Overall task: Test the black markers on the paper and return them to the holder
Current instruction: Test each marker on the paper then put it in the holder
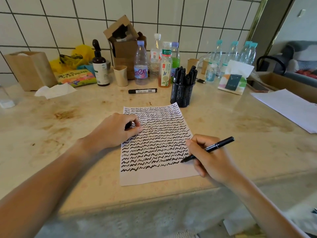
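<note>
On the stained stone counter, reading from the left, a brown paper bag and a crumpled tissue sit well away from the work. Next comes the left hand, resting on the upper left part of the paper. Its fingers are curled around a small black piece, most likely the marker's cap, so the hand seems to do two jobs: pin the sheet against sliding and keep the cap ready for closing.

The paper lies close to the counter's near edge, nearly filled with rows of black squiggles; only a bare strip is left at the bottom.

Behind it, a thick black marker with a white label lies flat on the counter, long axis running left to right, apart from the others. To its right the black mesh holder stands just beyond the sheet's far right corner, packed with capped black markers standing upright, within easy reach for returns.

Furthest right, the right hand pinches a slim black marker in a writing grip, fingers closed snugly on the barrel. Its long axis slants, the tip pointing down and left onto the paper's right edge at the end of a lower row, the tail rising up and right. I judge a test stroke is under way.
</note>
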